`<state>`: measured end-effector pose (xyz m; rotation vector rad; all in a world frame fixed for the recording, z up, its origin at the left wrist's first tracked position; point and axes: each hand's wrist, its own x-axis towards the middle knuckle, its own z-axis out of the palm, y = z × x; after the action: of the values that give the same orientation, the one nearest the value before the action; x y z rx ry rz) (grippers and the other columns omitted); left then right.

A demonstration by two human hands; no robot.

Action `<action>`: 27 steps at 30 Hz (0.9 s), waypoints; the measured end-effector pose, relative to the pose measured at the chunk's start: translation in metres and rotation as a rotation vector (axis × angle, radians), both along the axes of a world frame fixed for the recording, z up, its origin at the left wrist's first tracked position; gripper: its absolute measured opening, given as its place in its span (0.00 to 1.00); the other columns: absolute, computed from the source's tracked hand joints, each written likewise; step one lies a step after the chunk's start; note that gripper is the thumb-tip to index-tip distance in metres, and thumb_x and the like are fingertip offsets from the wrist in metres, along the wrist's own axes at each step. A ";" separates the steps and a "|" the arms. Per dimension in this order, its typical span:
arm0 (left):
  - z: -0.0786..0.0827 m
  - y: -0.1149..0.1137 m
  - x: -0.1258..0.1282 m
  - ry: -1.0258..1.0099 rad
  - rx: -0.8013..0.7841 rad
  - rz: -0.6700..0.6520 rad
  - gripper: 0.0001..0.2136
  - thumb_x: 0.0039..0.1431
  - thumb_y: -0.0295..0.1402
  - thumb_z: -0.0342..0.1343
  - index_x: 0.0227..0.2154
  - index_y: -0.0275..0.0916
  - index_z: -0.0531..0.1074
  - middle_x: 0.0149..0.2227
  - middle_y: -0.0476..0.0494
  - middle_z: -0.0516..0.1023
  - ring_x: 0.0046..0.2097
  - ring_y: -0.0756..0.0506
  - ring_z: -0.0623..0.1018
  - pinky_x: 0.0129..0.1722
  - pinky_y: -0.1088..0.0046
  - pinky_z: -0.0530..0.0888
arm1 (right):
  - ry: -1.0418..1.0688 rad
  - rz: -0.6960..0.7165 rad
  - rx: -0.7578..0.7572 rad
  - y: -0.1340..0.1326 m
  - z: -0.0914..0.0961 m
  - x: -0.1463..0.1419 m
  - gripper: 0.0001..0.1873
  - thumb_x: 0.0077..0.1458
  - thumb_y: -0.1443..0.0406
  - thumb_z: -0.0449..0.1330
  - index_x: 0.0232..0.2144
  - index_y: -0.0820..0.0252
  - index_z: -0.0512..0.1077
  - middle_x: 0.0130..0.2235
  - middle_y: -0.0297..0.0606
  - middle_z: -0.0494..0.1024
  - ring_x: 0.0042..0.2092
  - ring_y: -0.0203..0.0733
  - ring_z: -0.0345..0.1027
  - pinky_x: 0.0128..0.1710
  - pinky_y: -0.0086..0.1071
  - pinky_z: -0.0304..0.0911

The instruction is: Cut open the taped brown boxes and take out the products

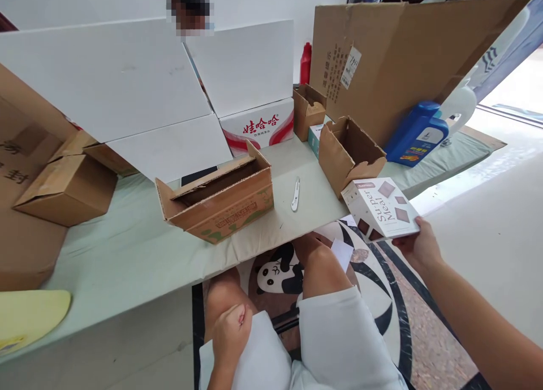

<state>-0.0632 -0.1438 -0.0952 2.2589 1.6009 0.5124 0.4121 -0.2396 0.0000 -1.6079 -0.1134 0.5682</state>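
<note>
My right hand (421,245) grips the lower right corner of a white carton (384,209) printed "Super Meal" with brown squares. The carton is tilted at the table's right front edge, just in front of an open brown cardboard box (350,155). On my left thigh rests my left hand (231,332), curled into a fist with nothing showing in it. A white utility knife (296,194) lies on the table between that brown box and a longer open cardboard box (224,197) with green print.
Blue bottle (418,134) leans by a large cardboard panel (399,61) at right. White boards and a red-and-white carton (258,127) line the back. Brown boxes (72,186) and a yellow object (31,319) are at left. A person's head, blurred, shows behind the boards.
</note>
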 end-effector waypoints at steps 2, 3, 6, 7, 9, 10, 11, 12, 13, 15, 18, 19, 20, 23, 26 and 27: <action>0.000 -0.001 0.000 0.015 0.003 0.009 0.20 0.64 0.34 0.48 0.16 0.40 0.52 0.17 0.48 0.61 0.23 0.47 0.59 0.31 0.64 0.49 | 0.057 -0.051 0.029 0.009 0.002 0.001 0.16 0.48 0.49 0.60 0.33 0.48 0.64 0.31 0.36 0.73 0.26 0.42 0.60 0.23 0.40 0.55; -0.001 -0.001 -0.001 0.025 0.003 0.009 0.20 0.64 0.34 0.48 0.16 0.40 0.52 0.17 0.48 0.61 0.23 0.47 0.59 0.31 0.64 0.49 | 0.079 -0.070 0.041 0.014 0.003 0.002 0.15 0.48 0.50 0.61 0.33 0.49 0.65 0.31 0.36 0.73 0.26 0.42 0.60 0.22 0.40 0.55; -0.006 0.000 -0.003 0.035 0.007 -0.015 0.20 0.63 0.33 0.49 0.16 0.40 0.53 0.17 0.48 0.61 0.23 0.48 0.59 0.31 0.64 0.49 | 0.133 -0.125 0.064 0.028 0.005 0.006 0.13 0.51 0.52 0.60 0.34 0.51 0.66 0.30 0.36 0.73 0.25 0.39 0.59 0.21 0.37 0.54; -0.009 0.000 -0.004 0.036 0.014 -0.027 0.20 0.64 0.33 0.49 0.16 0.40 0.53 0.17 0.49 0.62 0.23 0.48 0.60 0.31 0.64 0.50 | 0.149 -0.143 0.070 0.033 0.006 0.008 0.13 0.52 0.52 0.60 0.34 0.52 0.66 0.30 0.36 0.72 0.25 0.38 0.59 0.20 0.36 0.55; -0.017 0.000 -0.008 0.046 0.045 -0.042 0.20 0.64 0.33 0.48 0.16 0.40 0.54 0.17 0.49 0.62 0.23 0.48 0.60 0.31 0.65 0.50 | 0.179 -0.174 0.077 0.042 0.007 0.013 0.11 0.55 0.54 0.59 0.33 0.53 0.66 0.30 0.35 0.72 0.25 0.37 0.59 0.19 0.33 0.55; -0.022 0.001 -0.010 0.052 0.070 -0.045 0.20 0.64 0.33 0.48 0.16 0.40 0.53 0.17 0.49 0.62 0.23 0.48 0.60 0.30 0.65 0.51 | 0.190 -0.190 0.078 0.046 0.007 0.016 0.10 0.56 0.55 0.58 0.33 0.53 0.65 0.29 0.35 0.72 0.24 0.36 0.59 0.18 0.31 0.55; -0.026 0.001 -0.012 0.060 0.098 -0.048 0.21 0.65 0.33 0.48 0.16 0.40 0.53 0.17 0.49 0.61 0.22 0.49 0.60 0.30 0.65 0.51 | 0.200 -0.207 0.077 0.051 0.008 0.019 0.08 0.58 0.56 0.56 0.33 0.53 0.65 0.29 0.34 0.71 0.23 0.36 0.59 0.17 0.30 0.55; -0.030 0.001 -0.014 0.066 0.128 -0.053 0.21 0.65 0.33 0.48 0.16 0.40 0.52 0.16 0.50 0.61 0.22 0.49 0.59 0.29 0.65 0.51 | 0.207 -0.223 0.073 0.055 0.008 0.023 0.07 0.60 0.58 0.54 0.33 0.53 0.65 0.28 0.33 0.70 0.22 0.35 0.57 0.16 0.29 0.54; -0.033 0.002 -0.015 0.072 0.157 -0.059 0.21 0.65 0.33 0.47 0.16 0.39 0.52 0.16 0.50 0.60 0.21 0.50 0.59 0.29 0.65 0.52 | 0.214 -0.235 0.068 0.059 0.009 0.026 0.07 0.61 0.59 0.53 0.33 0.53 0.64 0.26 0.32 0.69 0.21 0.35 0.56 0.15 0.28 0.53; -0.036 0.003 -0.018 0.087 0.206 -0.071 0.21 0.66 0.33 0.47 0.16 0.39 0.51 0.16 0.50 0.60 0.21 0.50 0.59 0.29 0.65 0.52 | 0.222 -0.251 0.058 0.065 0.011 0.031 0.07 0.62 0.60 0.51 0.33 0.53 0.64 0.24 0.31 0.68 0.20 0.35 0.53 0.14 0.28 0.51; -0.034 0.004 -0.019 0.128 0.212 -0.111 0.21 0.67 0.32 0.48 0.16 0.39 0.53 0.16 0.51 0.62 0.21 0.51 0.61 0.29 0.66 0.53 | 0.226 -0.267 0.046 0.073 0.013 0.036 0.09 0.63 0.59 0.52 0.32 0.54 0.64 0.23 0.32 0.66 0.20 0.35 0.53 0.14 0.28 0.51; -0.032 0.005 -0.018 0.140 0.204 -0.121 0.21 0.67 0.31 0.48 0.16 0.39 0.54 0.16 0.51 0.62 0.21 0.51 0.61 0.29 0.66 0.52 | 0.226 -0.273 0.042 0.074 0.014 0.036 0.09 0.64 0.59 0.52 0.31 0.54 0.64 0.23 0.32 0.66 0.20 0.35 0.53 0.14 0.28 0.51; -0.031 0.004 -0.017 0.149 0.199 -0.121 0.21 0.67 0.31 0.48 0.16 0.39 0.54 0.16 0.51 0.63 0.21 0.51 0.61 0.29 0.66 0.52 | 0.225 -0.278 0.038 0.076 0.015 0.037 0.10 0.64 0.58 0.52 0.31 0.54 0.64 0.23 0.32 0.66 0.20 0.35 0.53 0.14 0.28 0.51; -0.028 0.003 -0.013 0.151 0.205 -0.071 0.20 0.66 0.29 0.48 0.16 0.39 0.56 0.17 0.50 0.64 0.22 0.51 0.61 0.30 0.64 0.51 | 0.214 -0.294 0.027 0.081 0.018 0.037 0.10 0.64 0.58 0.53 0.31 0.54 0.65 0.23 0.31 0.66 0.21 0.35 0.55 0.16 0.28 0.52; -0.028 0.002 -0.011 0.130 0.201 -0.058 0.20 0.65 0.29 0.48 0.16 0.39 0.58 0.17 0.50 0.65 0.22 0.51 0.62 0.31 0.64 0.52 | 0.199 -0.303 0.014 0.086 0.022 0.039 0.09 0.65 0.59 0.54 0.31 0.54 0.65 0.24 0.31 0.67 0.22 0.35 0.56 0.17 0.29 0.53; -0.027 0.002 -0.011 0.124 0.192 -0.074 0.19 0.65 0.29 0.49 0.16 0.39 0.59 0.17 0.50 0.65 0.22 0.51 0.62 0.31 0.65 0.52 | 0.193 -0.305 0.008 0.088 0.024 0.040 0.09 0.65 0.59 0.55 0.32 0.54 0.65 0.24 0.31 0.66 0.22 0.35 0.56 0.17 0.29 0.53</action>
<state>-0.0743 -0.1416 -0.1222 2.5262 1.5787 0.5375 0.4522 -0.1516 0.0239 -1.5173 0.2689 0.4802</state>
